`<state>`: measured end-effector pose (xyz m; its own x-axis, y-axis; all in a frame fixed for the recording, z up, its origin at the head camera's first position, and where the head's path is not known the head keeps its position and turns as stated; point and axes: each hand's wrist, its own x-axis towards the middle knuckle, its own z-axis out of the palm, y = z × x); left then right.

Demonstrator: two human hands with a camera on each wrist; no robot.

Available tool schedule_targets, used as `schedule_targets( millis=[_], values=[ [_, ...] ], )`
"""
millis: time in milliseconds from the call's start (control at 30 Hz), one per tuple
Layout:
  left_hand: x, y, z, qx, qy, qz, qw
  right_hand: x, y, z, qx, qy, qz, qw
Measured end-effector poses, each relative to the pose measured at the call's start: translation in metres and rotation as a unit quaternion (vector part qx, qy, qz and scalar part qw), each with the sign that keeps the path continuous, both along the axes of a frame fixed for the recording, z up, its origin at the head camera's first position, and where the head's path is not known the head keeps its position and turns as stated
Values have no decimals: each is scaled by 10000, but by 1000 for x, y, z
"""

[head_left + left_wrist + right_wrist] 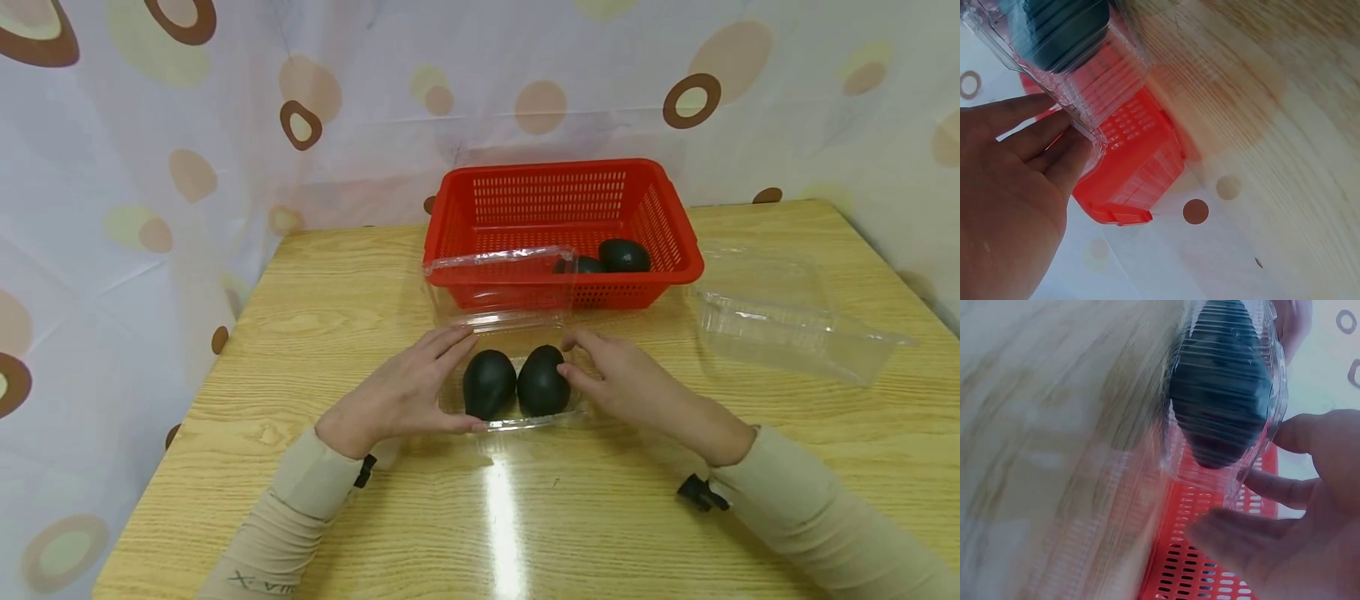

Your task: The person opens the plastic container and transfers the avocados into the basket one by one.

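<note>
Two dark avocados, a left one and a right one, lie side by side in a clear plastic clamshell box. Its raised lid stands in front of the basket. My left hand holds the box's left end, thumb along the front rim and fingers at the back corner. On the other side, my right hand has its thumb against the right avocado and its fingertips by the box's back right corner. Seen from the right wrist, an avocado shows through the ribbed plastic, with relaxed fingers at the rim.
A red plastic basket stands behind the box, with two more avocados inside it. To the right lies another clear clamshell box, opened out. Patterned cloth hangs behind the wooden table.
</note>
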<state>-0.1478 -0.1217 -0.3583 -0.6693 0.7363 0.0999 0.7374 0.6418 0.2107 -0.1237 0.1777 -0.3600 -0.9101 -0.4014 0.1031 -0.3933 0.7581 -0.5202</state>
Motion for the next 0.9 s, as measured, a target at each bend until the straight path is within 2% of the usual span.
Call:
schedule_targets(
  millis=[167, 300, 600, 900],
  values=[
    [0, 1, 2, -37, -92, 41, 9999, 4, -6, 3, 353, 670, -150, 9970],
    [0, 1, 4, -83, -150, 93, 9998, 7, -13, 7, 399, 991, -12, 9943],
    [0, 2, 3, -73, -137, 88, 9998, 10, -32, 10, 667, 1076, 507, 9907],
    [1, 2, 4, -84, -92, 88, 9999, 4, -40, 9, 1029, 553, 697, 9907]
  ],
)
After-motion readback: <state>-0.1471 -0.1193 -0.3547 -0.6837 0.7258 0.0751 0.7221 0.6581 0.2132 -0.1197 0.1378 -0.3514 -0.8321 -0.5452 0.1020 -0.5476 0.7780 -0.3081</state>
